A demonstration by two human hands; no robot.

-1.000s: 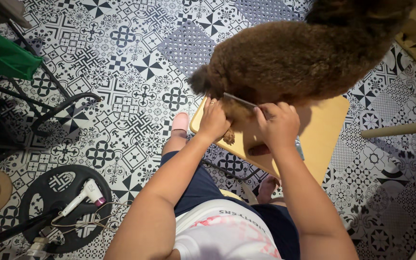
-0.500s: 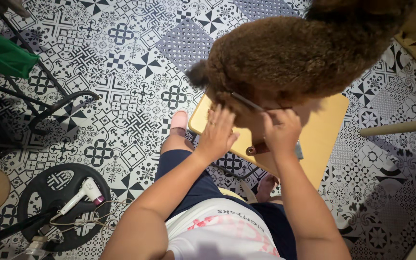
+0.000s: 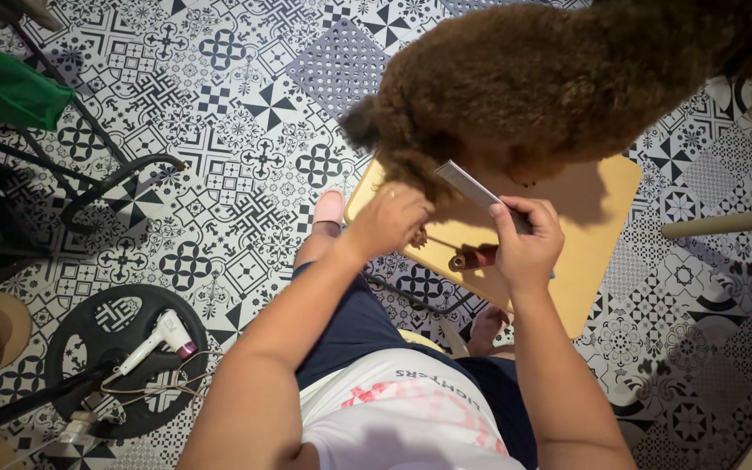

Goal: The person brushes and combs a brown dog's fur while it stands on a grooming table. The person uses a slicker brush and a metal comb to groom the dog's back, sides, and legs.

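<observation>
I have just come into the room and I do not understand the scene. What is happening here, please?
A seated person is grooming a brown curly dog that stands on a low yellow table. The right hand holds a metal comb against the fur at the dog's underside. The left hand grips a tuft of fur or a leg beside it. A small brown object lies on the table under the hands. On the patterned tile floor, to the left, a white hair dryer rests on a round black base.
</observation>
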